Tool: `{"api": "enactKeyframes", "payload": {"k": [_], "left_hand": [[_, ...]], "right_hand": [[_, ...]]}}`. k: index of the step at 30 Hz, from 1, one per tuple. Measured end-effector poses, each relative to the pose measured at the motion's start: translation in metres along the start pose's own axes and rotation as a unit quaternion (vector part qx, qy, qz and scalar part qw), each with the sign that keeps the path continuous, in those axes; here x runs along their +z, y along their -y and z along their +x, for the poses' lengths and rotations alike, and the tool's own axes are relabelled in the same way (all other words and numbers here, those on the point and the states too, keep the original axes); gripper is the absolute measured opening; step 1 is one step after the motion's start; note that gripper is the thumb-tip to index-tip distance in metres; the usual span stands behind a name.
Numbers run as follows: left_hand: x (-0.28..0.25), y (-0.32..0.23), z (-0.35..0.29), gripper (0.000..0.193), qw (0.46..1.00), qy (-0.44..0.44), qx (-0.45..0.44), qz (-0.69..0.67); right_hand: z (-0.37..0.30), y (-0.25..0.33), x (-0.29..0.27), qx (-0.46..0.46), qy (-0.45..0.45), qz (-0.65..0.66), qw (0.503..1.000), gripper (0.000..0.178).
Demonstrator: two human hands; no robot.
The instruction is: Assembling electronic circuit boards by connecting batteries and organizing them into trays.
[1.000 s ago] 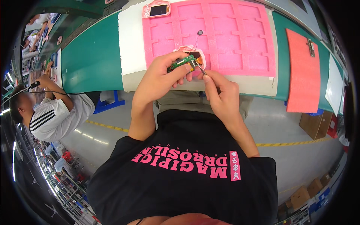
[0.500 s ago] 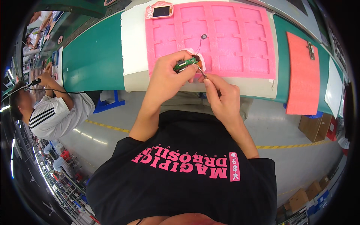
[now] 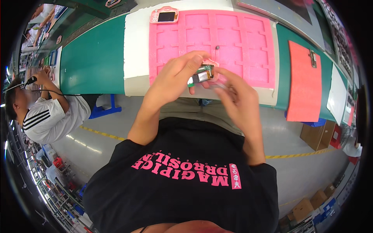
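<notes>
Device (image 3: pixel 203 76), one, between two hands (image 3: pixel 174 77) (image 3: pixel 243 99)

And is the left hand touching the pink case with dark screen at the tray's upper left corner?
Apart: in the head view, a stretch of the pink foam tray shows between the left hand and the pink case.

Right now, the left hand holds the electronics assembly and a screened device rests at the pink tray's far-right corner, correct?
Wrong corner: the head view shows the screened device at the far-left corner of the pink tray. The left hand does hold the electronics assembly.
</notes>
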State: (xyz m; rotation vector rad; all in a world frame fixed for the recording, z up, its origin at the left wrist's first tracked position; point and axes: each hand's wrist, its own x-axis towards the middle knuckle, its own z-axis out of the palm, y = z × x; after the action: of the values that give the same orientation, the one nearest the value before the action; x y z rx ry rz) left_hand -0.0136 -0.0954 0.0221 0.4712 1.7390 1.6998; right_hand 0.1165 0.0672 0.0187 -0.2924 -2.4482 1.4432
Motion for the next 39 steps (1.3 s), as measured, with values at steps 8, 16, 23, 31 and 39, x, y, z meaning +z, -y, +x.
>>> {"api": "enactKeyframes", "payload": {"k": [8,16,23,31,39], "left_hand": [[-0.024,-0.013,-0.023,0.039,0.998,0.021,-0.016,0.053],[-0.041,0.020,-0.027,0.037,0.997,-0.059,-0.012,-0.040],[-0.056,0.041,-0.035,0.042,0.997,-0.043,0.051,-0.033],[-0.050,0.044,-0.041,0.067,0.936,-0.048,0.212,0.278],[-0.059,0.058,-0.041,0.066,0.932,-0.074,0.252,0.248]], "right_hand": [[0.026,-0.008,0.016,-0.133,0.041,-0.093,0.986,0.040],[0.034,0.006,0.023,-0.046,0.063,-0.098,0.992,0.042],[0.033,0.004,0.014,-0.094,0.153,-0.130,0.975,0.041],[0.036,-0.001,0.012,-0.156,0.182,-0.187,0.953,0.037],[0.028,0.013,0.037,-0.092,0.124,-0.185,0.971,0.039]]}}
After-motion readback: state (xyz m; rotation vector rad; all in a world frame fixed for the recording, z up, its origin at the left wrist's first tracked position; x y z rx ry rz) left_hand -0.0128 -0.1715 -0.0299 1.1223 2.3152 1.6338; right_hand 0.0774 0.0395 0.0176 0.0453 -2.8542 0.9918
